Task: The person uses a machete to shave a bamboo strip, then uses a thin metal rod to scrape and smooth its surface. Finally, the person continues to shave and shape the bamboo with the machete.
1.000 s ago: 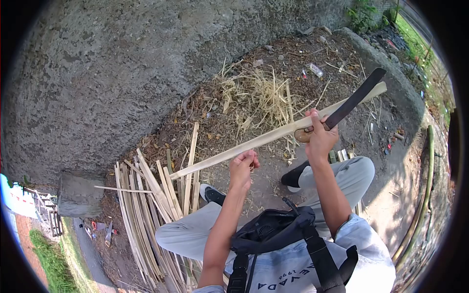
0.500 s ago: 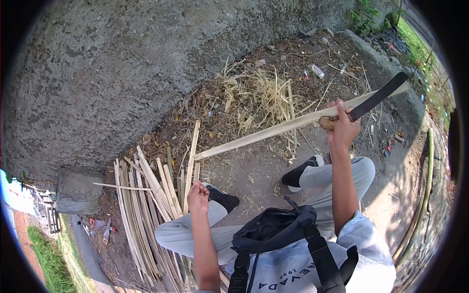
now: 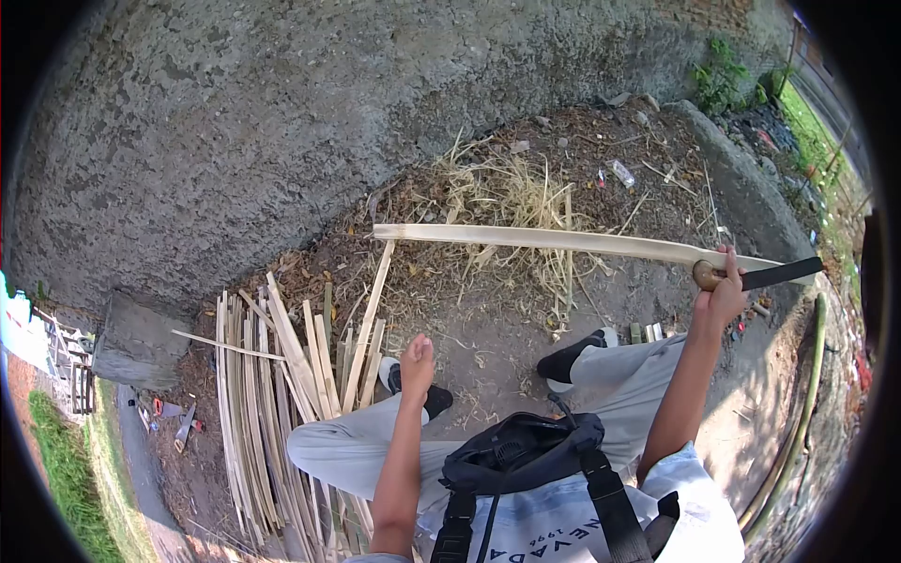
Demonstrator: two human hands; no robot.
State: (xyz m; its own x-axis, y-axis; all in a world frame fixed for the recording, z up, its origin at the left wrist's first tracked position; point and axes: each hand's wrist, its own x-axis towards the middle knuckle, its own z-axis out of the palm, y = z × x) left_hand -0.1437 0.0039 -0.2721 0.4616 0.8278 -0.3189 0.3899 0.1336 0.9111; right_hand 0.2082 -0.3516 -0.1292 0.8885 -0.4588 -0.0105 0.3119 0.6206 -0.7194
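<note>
My right hand [image 3: 723, 296] is wrapped round a machete with a rounded wooden handle [image 3: 706, 275] and a dark blade [image 3: 784, 273] pointing right. Along the blade, under the same hand's extended finger, lies a long pale bamboo strip [image 3: 544, 239]. The strip stretches left, almost level, across the view to the foot of the wall. My left hand [image 3: 418, 364] is raised over my left foot with its fingers curled in, and nothing shows in it. It is apart from the strip.
Many split bamboo strips [image 3: 253, 403] lie piled at my left. Pale shavings [image 3: 511, 197] cover the ground ahead, before a rough concrete wall [image 3: 235, 122]. A handsaw [image 3: 185, 429] lies far left, a plastic bottle [image 3: 622, 173] ahead, and a green pole [image 3: 809, 394] at right.
My right hand has moved right and down with the machete and bamboo strip. The strip's left end has swung up, making it nearly level. My left hand has shifted slightly right and up.
</note>
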